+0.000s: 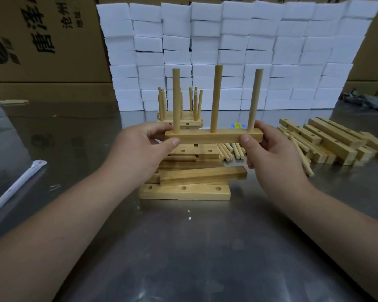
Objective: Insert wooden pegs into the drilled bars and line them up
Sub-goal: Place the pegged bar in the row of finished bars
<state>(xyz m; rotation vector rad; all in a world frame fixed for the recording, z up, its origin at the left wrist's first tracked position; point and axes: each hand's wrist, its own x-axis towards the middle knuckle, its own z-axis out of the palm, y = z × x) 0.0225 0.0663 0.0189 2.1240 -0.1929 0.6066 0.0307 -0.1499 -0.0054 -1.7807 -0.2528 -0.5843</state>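
Note:
I hold a drilled wooden bar point(212, 136) level above the table, with three pegs point(216, 97) standing upright in it. My left hand point(144, 147) pinches its left end between thumb and fingers. My right hand point(268, 149) pinches the right end the same way. Under the bar lies a loose stack of empty drilled bars point(184, 191). Several loose pegs point(231, 151) lie behind that stack. Farther back stand finished bars with pegs point(179, 105).
The metal table point(183, 247) carries a heap of more bars and pegs point(332, 140) at the right. A wall of white boxes point(227, 51) and brown cartons point(44, 40) closes the back. A white wrapped stick point(15, 188) lies at the left.

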